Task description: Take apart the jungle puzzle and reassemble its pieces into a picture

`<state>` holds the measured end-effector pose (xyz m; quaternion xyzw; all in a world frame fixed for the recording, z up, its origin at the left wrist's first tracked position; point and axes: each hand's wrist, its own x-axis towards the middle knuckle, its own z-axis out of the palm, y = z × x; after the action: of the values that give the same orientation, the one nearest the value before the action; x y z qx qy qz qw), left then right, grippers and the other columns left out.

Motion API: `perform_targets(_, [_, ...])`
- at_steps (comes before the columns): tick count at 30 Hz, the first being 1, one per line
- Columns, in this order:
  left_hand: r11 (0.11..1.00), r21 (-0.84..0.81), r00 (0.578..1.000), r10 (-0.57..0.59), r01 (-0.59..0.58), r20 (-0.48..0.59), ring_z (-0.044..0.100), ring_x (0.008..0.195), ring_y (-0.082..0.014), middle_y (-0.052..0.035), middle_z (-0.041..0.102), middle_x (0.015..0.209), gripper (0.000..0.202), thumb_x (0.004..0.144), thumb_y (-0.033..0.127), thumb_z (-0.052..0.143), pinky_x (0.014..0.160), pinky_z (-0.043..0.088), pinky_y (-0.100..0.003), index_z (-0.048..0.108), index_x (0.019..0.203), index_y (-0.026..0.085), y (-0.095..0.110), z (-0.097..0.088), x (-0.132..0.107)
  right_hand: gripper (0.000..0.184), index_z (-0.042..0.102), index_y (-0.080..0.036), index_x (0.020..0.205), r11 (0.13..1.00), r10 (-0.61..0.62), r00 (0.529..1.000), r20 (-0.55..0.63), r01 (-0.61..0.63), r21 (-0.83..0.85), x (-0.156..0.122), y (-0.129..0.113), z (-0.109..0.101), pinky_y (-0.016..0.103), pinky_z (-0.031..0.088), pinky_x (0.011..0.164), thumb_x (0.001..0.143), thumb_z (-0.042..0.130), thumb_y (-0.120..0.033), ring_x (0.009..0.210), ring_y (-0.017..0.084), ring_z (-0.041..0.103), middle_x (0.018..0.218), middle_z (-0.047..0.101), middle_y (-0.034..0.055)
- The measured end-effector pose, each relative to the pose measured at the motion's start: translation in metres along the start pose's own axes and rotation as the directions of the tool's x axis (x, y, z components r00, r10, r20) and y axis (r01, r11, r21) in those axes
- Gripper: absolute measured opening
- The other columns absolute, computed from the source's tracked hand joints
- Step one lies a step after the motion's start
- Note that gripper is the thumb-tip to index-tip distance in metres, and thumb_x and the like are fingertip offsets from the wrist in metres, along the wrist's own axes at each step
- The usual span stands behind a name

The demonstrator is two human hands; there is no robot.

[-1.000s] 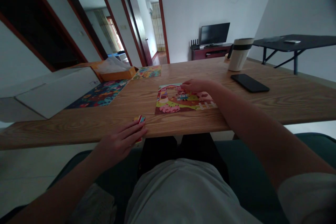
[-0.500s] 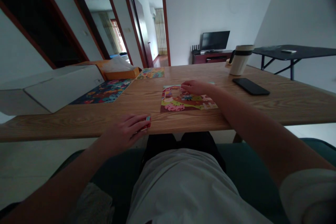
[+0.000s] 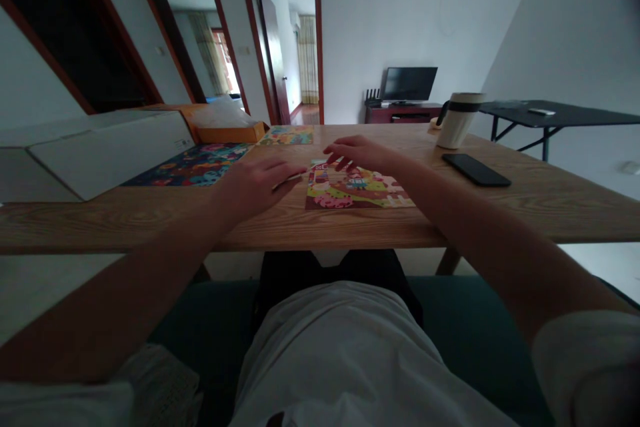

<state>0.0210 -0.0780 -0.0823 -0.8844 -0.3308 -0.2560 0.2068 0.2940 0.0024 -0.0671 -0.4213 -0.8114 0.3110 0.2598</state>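
My left hand (image 3: 255, 185) is over the table just left of a colourful picture puzzle (image 3: 360, 197). Between its fingers and thumb it pinches a thin flat puzzle piece (image 3: 290, 180), seen nearly edge-on. My right hand (image 3: 359, 152) hovers above the puzzle's far left corner, fingers apart and bent downward, with nothing visible in them. The puzzle lies flat near the front edge, showing pink, green and brown shapes; my right hand and forearm hide part of its far and right sides.
To the left are a white box (image 3: 125, 157), a dark blue picture sheet (image 3: 200, 165) and an orange box (image 3: 230, 135) with clear plastic. Another picture sheet (image 3: 287, 135) lies farther back. On the right stand a cup (image 3: 457, 123) and a black phone (image 3: 475, 169).
My left hand has risen from the table's front edge, moving forward toward the puzzle with the piece. My right hand has lifted off the puzzle and shifted slightly left, its fingers spreading.
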Motion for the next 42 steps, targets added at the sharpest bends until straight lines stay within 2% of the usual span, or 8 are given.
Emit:
perform_targets(5, [0.987, -0.122, 0.987, -0.115, 0.101, -0.108, 0.064, 0.106, -0.0235, -0.0105, 0.069, 0.114, 0.035, 0.101, 0.037, 0.055, 0.092, 0.048, -0.037, 0.060, 0.129, 0.017, -0.008, 0.021, 0.093, 0.033, 0.067, -0.023, 0.119, 0.972, 0.027, 0.999, 0.043, -0.037, 0.231, 0.005, -0.018, -0.010, 0.030, 0.057, 0.073, 0.106, 0.045, -0.043, 0.085, 0.019, 0.071, 0.110, 0.076, 0.0101])
perform_targets(9, [0.970, -0.189, 0.980, -0.176, 0.155, -0.097, 0.062, 0.106, -0.0243, -0.0097, 0.068, 0.109, 0.034, 0.098, 0.033, 0.058, 0.092, 0.045, -0.038, 0.059, 0.127, 0.016, -0.009, 0.042, 0.127, 0.038, 0.062, -0.021, 0.131, 0.961, 0.039, 0.997, -0.073, -0.018, 0.275, 0.010, -0.002, -0.020, 0.032, 0.056, 0.080, 0.106, 0.040, -0.038, 0.097, 0.022, 0.070, 0.117, 0.074, 0.0110])
perform_targets(14, [0.960, -0.163, 0.973, -0.232, 0.227, -0.011, 0.064, 0.098, -0.0234, -0.0106, 0.071, 0.103, 0.027, 0.098, 0.036, 0.056, 0.087, 0.045, -0.036, 0.066, 0.114, 0.016, -0.015, 0.070, 0.117, 0.042, 0.058, -0.023, 0.138, 0.975, 0.062, 0.997, -0.052, -0.049, 0.216, 0.005, 0.028, -0.015, 0.037, 0.057, 0.083, 0.106, 0.038, -0.041, 0.103, 0.024, 0.068, 0.127, 0.071, 0.0130])
perform_targets(18, [0.956, -0.114, 0.958, -0.256, 0.270, 0.126, 0.064, 0.095, -0.0232, -0.0099, 0.072, 0.099, 0.026, 0.093, 0.039, 0.061, 0.084, 0.044, -0.034, 0.071, 0.104, 0.017, -0.024, 0.081, 0.105, 0.028, 0.066, -0.023, 0.118, 0.948, 0.099, 0.991, -0.089, -0.067, 0.313, 0.008, 0.042, -0.003, 0.032, 0.060, 0.074, 0.099, 0.059, -0.042, 0.091, 0.020, 0.070, 0.127, 0.071, 0.0116])
perform_targets(22, [0.934, -0.164, 0.928, -0.268, 0.316, 0.259, 0.064, 0.090, -0.0216, -0.0066, 0.073, 0.094, 0.027, 0.085, 0.040, 0.070, 0.080, 0.044, -0.031, 0.072, 0.100, 0.018, -0.029, 0.083, 0.103, 0.014, 0.067, -0.020, 0.100, 0.957, 0.107, 0.984, -0.145, -0.062, 0.282, 0.015, 0.048, 0.004, 0.025, 0.059, 0.062, 0.090, 0.074, -0.028, 0.073, 0.014, 0.067, 0.103, 0.076, 0.0086])
perform_targets(31, [0.879, -0.311, 0.922, -0.287, 0.362, 0.261, 0.064, 0.091, -0.0214, -0.0074, 0.073, 0.100, 0.042, 0.075, 0.044, 0.080, 0.081, 0.047, -0.032, 0.071, 0.107, 0.018, -0.023, 0.084, 0.106, 0.015, 0.070, -0.018, 0.087, 0.988, 0.049, 0.985, -0.164, -0.024, 0.153, 0.018, 0.054, 0.007, 0.025, 0.055, 0.058, 0.086, 0.079, -0.029, 0.060, 0.011, 0.062, 0.078, 0.073, 0.0036])
perform_targets(36, [0.886, -0.327, 0.921, -0.225, 0.329, 0.319, 0.065, 0.086, -0.0203, -0.0058, 0.073, 0.094, 0.032, 0.077, 0.038, 0.076, 0.079, 0.047, -0.030, 0.071, 0.101, 0.017, -0.029, 0.083, 0.105, 0.023, 0.067, -0.017, 0.082, 0.996, 0.064, 0.985, -0.159, -0.054, 0.067, 0.022, 0.061, 0.004, 0.023, 0.052, 0.055, 0.084, 0.081, -0.036, 0.058, 0.012, 0.064, 0.074, 0.073, 0.0035])
perform_targets(42, [0.880, -0.335, 0.908, -0.209, 0.336, 0.363, 0.065, 0.080, -0.0179, -0.0050, 0.073, 0.089, 0.021, 0.081, 0.027, 0.068, 0.075, 0.047, -0.028, 0.070, 0.099, 0.016, -0.039, 0.080, 0.102, 0.027, 0.064, -0.018, 0.087, 0.991, 0.080, 0.979, -0.189, -0.057, 0.124, 0.019, 0.063, 0.001, 0.022, 0.052, 0.052, 0.085, 0.079, -0.040, 0.053, 0.011, 0.065, 0.078, 0.076, 0.0049])
